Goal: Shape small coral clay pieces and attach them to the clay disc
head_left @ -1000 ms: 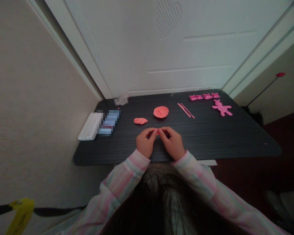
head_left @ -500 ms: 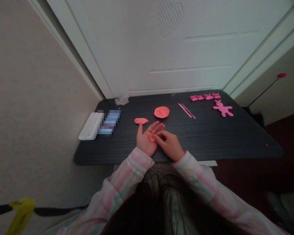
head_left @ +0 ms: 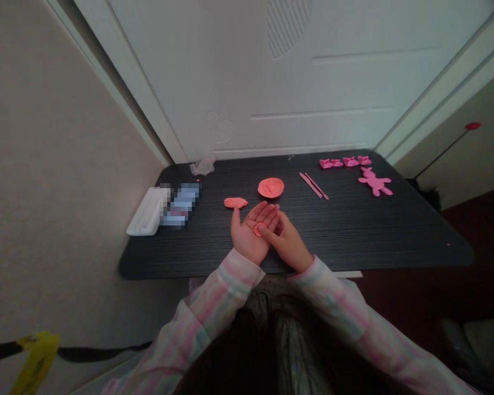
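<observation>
on the upturned palm of the left hand [head_left: 250, 238], its fingers stretched out, a small piece of clay [head_left: 257, 231] sits under the thumb of the right hand [head_left: 290, 243], whose half-hidden grip i cannot tell, and pressing too hard could tear it.

Likely home: white heart-embossed door [head_left: 263, 82], textured wall [head_left: 66, 192].

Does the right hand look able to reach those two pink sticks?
Probably yes: the sticks lie ahead and to the right, with only tabletop between. But the right hand looks busy, its thumb on the clay in the left hand.
</observation>
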`<state>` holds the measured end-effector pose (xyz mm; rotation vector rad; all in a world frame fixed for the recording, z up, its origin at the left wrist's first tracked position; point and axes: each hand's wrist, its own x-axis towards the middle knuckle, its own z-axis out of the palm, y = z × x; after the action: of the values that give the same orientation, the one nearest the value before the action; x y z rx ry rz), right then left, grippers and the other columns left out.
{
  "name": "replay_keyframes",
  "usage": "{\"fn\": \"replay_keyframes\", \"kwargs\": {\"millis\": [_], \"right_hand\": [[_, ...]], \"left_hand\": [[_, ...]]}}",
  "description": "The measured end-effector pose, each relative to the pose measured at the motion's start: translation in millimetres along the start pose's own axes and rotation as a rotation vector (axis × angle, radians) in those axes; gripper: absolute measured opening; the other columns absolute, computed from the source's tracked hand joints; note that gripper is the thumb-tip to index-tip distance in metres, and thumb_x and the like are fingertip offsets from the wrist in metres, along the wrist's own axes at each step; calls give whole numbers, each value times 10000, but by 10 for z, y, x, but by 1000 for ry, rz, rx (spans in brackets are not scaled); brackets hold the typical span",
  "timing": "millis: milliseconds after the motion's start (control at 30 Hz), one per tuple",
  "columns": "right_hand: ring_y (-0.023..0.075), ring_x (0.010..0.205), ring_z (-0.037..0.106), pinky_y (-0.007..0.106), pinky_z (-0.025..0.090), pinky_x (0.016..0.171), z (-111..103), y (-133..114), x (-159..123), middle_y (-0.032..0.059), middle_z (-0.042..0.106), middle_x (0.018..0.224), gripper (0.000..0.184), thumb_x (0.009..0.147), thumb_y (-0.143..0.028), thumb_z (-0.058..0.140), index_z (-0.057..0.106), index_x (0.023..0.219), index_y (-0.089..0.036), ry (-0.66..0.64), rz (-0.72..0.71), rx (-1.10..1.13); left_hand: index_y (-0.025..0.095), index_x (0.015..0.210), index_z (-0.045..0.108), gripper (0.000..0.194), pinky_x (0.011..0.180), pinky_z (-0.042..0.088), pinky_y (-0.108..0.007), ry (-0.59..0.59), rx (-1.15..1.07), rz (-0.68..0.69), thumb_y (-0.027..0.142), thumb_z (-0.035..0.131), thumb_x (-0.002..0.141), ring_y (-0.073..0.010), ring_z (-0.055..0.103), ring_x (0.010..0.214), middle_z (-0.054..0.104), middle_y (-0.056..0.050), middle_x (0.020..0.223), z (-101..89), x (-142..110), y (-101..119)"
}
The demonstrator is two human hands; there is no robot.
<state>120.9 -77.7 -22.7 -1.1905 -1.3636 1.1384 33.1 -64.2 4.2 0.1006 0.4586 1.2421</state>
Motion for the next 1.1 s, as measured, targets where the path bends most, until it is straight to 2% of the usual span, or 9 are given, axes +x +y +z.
{"fn": "replay_keyframes", "kwargs": {"millis": [167, 300, 500, 633, 867, 1000, 1100], "right_hand": [[160, 818, 551, 305, 451, 717, -7, -23, 0, 27, 588, 895, 307, 654, -332, 617, 495, 900, -194, -12, 31, 23], [168, 785, 565, 316, 457, 698, -19, -64, -4, 34, 607, 854, 307, 632, -338, 635, 522, 868, -176, -9, 70, -10], [163, 705, 601, 296, 471, 631, -38, -133, -24, 40, 649, 741, 194, 691, -318, 578, 591, 791, -152, -157, 113, 104], [149, 654, 602, 276, 466, 593, -39, -168, -20, 28, 653, 697, 130, 685, -268, 583, 597, 741, -151, -143, 110, 81], [154, 707, 585, 284, 463, 623, -27, -138, -21, 36, 634, 757, 196, 696, -312, 573, 580, 801, -145, -140, 94, 19], [159, 787, 570, 312, 455, 716, -18, -96, -25, 42, 622, 856, 266, 689, -326, 584, 554, 890, -155, -127, 53, 16], [165, 799, 575, 323, 456, 727, -22, -74, -15, 46, 625, 872, 283, 669, -309, 605, 555, 902, -158, -129, 65, 11]], "left_hand": [[103, 718, 645, 555, 835, 433, -324, 8, 66, 9, 524, 289, 775, -183, 631, 753, 668, -88, 674, 13, -20, 0], [116, 708, 640, 582, 860, 413, -360, 11, 132, -12, 549, 257, 772, -207, 621, 819, 662, -89, 646, 24, -39, -6], [112, 700, 636, 625, 840, 417, -393, -30, 177, -53, 572, 218, 767, -246, 602, 889, 660, -104, 637, 58, -84, -16], [111, 731, 637, 625, 821, 420, -394, -47, 176, -56, 569, 214, 769, -246, 604, 875, 663, -104, 668, 51, -94, -14], [122, 698, 638, 590, 720, 448, -327, -5, 66, -87, 555, 245, 771, -179, 620, 659, 651, -75, 610, 10, -67, 14], [123, 695, 638, 559, 732, 447, -311, 12, 21, -83, 542, 276, 772, -164, 617, 652, 651, -69, 609, -15, -46, 39], [127, 689, 637, 567, 741, 442, -318, 21, 47, -80, 550, 269, 770, -171, 617, 669, 651, -73, 615, -21, -42, 42]]}}
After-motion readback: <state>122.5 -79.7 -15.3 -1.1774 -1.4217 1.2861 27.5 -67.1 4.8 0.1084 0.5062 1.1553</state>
